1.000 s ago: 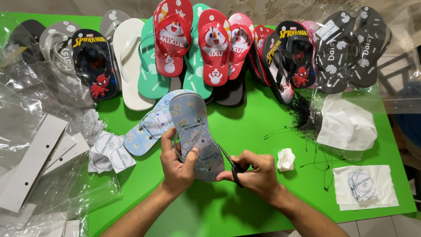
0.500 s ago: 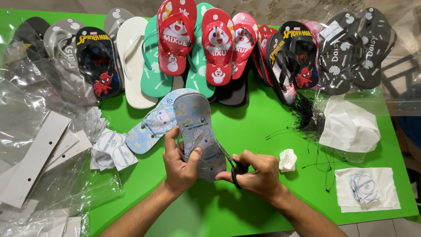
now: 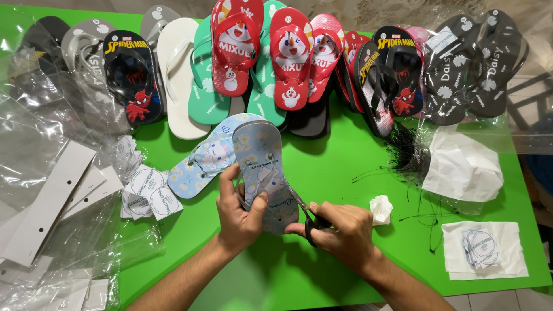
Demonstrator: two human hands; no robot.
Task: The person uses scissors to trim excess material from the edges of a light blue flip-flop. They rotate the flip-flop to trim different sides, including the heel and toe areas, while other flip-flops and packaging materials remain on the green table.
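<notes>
Left hand [image 3: 242, 213] grips blue flip-flop [image 3: 262, 167]; right hand [image 3: 340, 233] – scissors [image 3: 308, 216]

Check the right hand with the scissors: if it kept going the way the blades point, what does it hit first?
The right hand aims the scissors up-left. First in that line is the pale blue flip-flop held by the left hand; the blade tips look already at its edge, though depth is unclear.

green table [image 3: 345, 173] strewn with flip-flops [image 3: 291, 57]

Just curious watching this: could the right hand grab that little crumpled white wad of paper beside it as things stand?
Probably not at once: the right hand is full with scissors. The paper wad lies close on bare green table, nothing between.
</notes>
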